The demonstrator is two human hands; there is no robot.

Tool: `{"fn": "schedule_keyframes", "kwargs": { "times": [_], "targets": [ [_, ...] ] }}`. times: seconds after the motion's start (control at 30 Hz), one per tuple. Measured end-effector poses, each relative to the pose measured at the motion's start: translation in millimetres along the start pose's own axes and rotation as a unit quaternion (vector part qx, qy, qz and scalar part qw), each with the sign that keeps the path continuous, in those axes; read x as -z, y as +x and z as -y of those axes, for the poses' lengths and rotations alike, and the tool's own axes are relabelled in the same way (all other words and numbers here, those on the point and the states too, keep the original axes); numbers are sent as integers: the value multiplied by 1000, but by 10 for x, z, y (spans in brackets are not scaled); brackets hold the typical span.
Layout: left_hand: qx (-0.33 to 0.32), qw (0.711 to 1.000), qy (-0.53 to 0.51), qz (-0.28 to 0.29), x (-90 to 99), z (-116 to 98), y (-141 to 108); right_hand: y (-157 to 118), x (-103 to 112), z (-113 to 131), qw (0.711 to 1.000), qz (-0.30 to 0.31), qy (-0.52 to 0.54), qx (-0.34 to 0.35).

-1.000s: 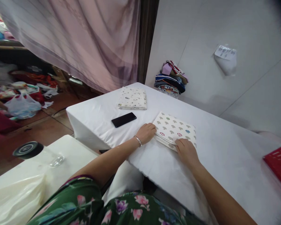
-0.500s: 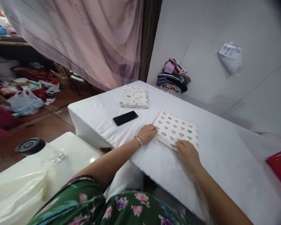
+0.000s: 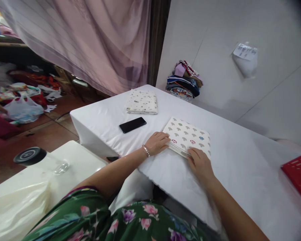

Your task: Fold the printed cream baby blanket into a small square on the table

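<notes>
Your fingertips tuck under the folded cloth point(image 3: 188, 138) edge, hidden; the red crate point(image 3: 298, 172) is cut off, and the wall note point(image 3: 245, 52) seems too blurred to read.

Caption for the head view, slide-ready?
Both hands, left and right, rest on a folded printed cloth on a white table.

You have a folded cloth point(image 3: 188, 136) in front of you, cream-white and printed with small grey mushroom shapes, a few of them red, blue or green. It is folded into a flat, many-layered rectangle, and the stacked edges show along the side nearest you. It lies flat on the white-covered table point(image 3: 240, 174), turned slightly askew to the table's edge. Your left hand point(image 3: 157, 143) touches its left corner, and your right hand point(image 3: 200, 163) rests on its near edge.
</notes>
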State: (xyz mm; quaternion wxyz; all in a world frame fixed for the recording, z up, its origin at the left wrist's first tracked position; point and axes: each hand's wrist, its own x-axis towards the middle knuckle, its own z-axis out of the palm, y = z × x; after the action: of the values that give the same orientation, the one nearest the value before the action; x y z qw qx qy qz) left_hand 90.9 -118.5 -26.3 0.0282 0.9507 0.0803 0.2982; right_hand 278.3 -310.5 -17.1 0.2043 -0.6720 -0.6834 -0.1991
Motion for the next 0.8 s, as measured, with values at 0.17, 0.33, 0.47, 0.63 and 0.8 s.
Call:
{"fn": "schedule_keyframes", "kwargs": {
  "times": [0.17, 0.33, 0.47, 0.63, 0.8],
  "targets": [
    [-16, 1000, 13, 21, -33, -1, 44, -29, -31, 2, 1000, 6, 3, 3],
    [-8, 999, 20, 29, -56, -2, 80, 5, -3, -11, 999, 19, 33, -21],
    [-9, 999, 29, 28, -75, -4, 86, 39, 24, -34, 998, 39, 42, -35],
    [-19, 999, 29, 38, -86, -5, 85, 74, 36, -34, 996, 83, -13, 14],
    [-9, 998, 41, 51, -48, -42, 121, 75, -13, -40, 997, 51, -56, 23]
  ]
}}
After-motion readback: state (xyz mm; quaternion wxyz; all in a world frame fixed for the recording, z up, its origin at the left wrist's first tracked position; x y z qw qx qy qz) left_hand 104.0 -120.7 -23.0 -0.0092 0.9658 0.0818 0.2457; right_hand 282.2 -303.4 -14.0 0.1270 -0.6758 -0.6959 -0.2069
